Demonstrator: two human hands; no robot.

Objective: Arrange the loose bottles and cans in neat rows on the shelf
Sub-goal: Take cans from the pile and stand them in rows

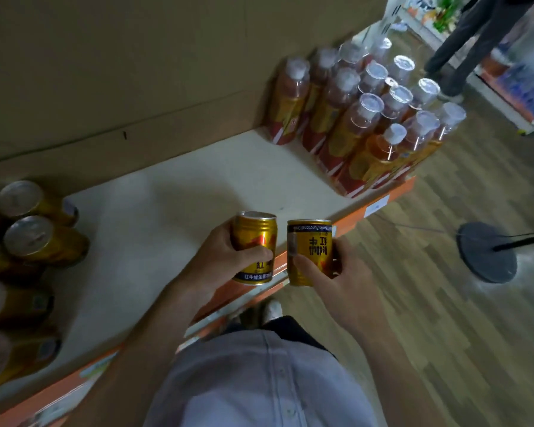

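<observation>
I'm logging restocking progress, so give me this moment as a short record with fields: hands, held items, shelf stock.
left hand: grips gold can, lid up
right hand: grips second gold can, label upside down
held cans: side by side over the shelf front edge
shelved cans: clustered at left end
bottles: rows at right end

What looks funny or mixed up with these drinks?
The right hand holds the right can upside down: its dark blue band sits on top. The left can, in the left hand, has that band at the bottom and its silver lid up. Nothing looks spilled.
</observation>
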